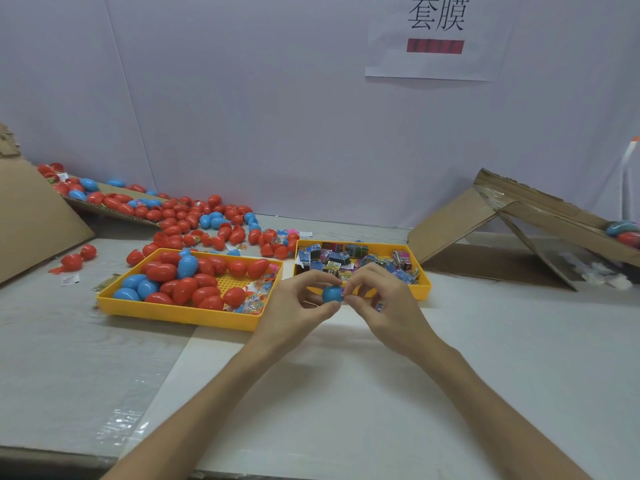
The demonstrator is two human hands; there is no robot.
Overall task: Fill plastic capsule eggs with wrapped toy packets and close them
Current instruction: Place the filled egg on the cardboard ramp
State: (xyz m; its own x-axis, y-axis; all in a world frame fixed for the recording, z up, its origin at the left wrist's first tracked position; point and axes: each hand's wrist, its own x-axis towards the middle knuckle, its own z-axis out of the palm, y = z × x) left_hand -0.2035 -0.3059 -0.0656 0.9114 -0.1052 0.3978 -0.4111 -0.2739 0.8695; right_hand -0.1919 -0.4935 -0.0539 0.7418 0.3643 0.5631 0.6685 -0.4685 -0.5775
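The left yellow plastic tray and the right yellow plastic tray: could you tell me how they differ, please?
The left yellow plastic tray holds red and blue capsule eggs; the right yellow plastic tray holds printed wrapped packets. The left tray looks wider and sits nearer the camera than the right. Both are shallow and rectangular.

Two trays sit side by side on the table (485, 358): the left tray (173, 311) holds capsule eggs (194, 282), the right tray (424, 284) packets (346, 259). Behind the left tray, loose eggs (194, 220) spread toward the wall (242, 98). A cardboard sheet (31, 220) is at the far left, and folded cardboard (460, 223) stands right of the right tray. Before the trays, the left hand (294, 303) and right hand (384, 299) hold one held egg (331, 294) between them.
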